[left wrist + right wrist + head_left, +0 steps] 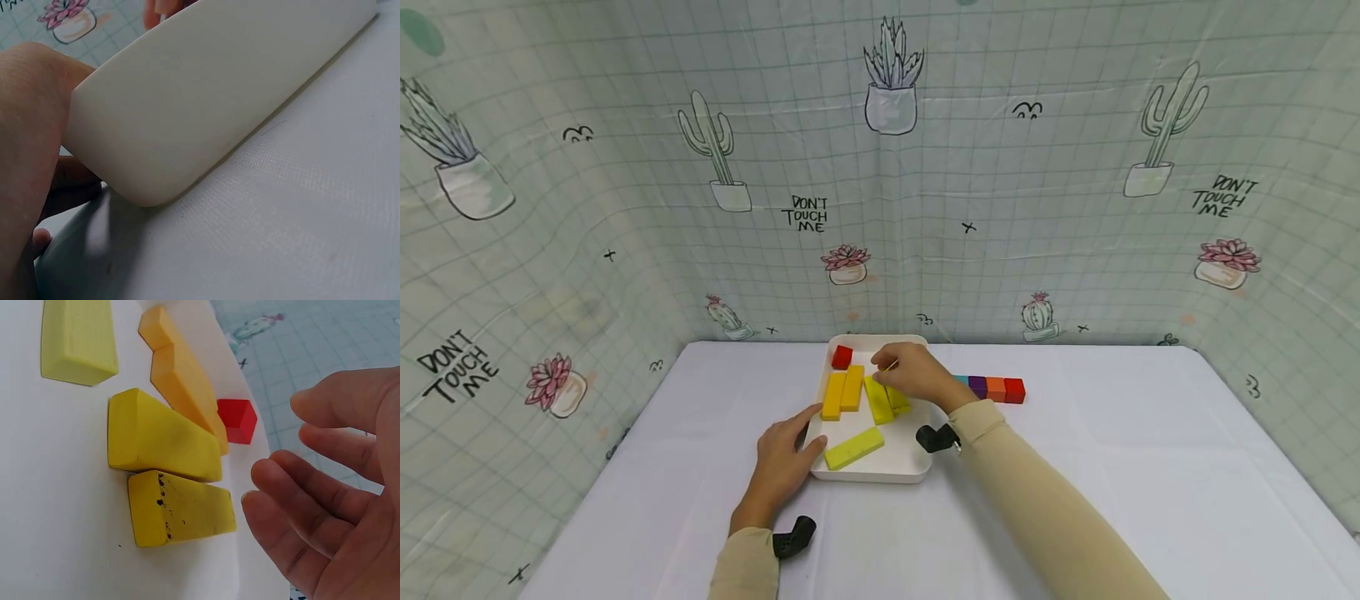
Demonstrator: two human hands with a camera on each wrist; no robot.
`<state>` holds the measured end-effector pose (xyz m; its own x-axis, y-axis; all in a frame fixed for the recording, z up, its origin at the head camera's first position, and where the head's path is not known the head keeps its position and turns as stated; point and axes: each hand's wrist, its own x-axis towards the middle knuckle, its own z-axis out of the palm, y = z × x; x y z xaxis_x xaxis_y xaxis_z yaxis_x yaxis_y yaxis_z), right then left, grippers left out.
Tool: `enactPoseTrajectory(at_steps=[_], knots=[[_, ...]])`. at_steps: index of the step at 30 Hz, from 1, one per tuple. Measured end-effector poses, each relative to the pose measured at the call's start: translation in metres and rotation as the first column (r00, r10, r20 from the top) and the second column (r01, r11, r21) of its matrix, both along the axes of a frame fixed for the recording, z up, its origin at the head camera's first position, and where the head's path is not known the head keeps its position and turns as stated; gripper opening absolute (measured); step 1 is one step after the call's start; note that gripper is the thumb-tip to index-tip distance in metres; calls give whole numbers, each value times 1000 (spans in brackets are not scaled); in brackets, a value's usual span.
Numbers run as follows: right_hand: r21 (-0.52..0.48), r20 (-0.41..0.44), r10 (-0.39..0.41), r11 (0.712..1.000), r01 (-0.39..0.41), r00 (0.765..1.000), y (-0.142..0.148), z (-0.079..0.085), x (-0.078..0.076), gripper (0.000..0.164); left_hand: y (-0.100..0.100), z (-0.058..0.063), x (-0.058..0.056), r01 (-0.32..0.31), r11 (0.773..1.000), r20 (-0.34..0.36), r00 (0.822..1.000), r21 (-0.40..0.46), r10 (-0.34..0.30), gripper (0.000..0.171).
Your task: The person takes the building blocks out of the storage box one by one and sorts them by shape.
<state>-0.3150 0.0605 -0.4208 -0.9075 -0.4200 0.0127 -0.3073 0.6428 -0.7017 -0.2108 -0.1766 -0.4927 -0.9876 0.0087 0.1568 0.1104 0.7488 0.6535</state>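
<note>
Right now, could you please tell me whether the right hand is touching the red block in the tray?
Apart: the right wrist view shows a visible gap between the right hand and the red block.

Cactus-printed backdrop (970, 167) behind a white-covered table (1150, 433)

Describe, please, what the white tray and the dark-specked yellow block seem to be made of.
White tray: probably plastic, smooth, matte; seamless rounded corner. Yellow block: perhaps painted wood, satin; edge specks suggest worn paint, though plastic is possible.
</note>
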Motion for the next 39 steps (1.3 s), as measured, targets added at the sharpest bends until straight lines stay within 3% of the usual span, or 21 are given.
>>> enactPoseTrajectory(at_steps=[8, 16, 23, 31, 39], knots=[[-49, -9, -76, 996, 76, 997, -1, -6, -13, 29, 4, 2, -3, 16, 1000, -19, 1000, 14, -16, 55], [-143, 43, -153, 977, 157, 987, -9, -6, -20, 26, 6, -1, -6, 17, 1000, -21, 1000, 13, -17, 54], [-258, 165, -192, 938, 230, 967, -17, -14, -28, 27, 9, 1, -5, 28, 1000, -24, 999, 11, -28, 54], [-363, 227, -216, 886, 288, 950, -25, -22, -32, 25, 9, 1, -2, 28, 1000, -36, 999, 9, -28, 54], [-352, 205, -201, 898, 264, 958, -45, -27, -34, 28, 2, 2, 3, -3, 1000, -22, 1000, 8, 4, 54]])
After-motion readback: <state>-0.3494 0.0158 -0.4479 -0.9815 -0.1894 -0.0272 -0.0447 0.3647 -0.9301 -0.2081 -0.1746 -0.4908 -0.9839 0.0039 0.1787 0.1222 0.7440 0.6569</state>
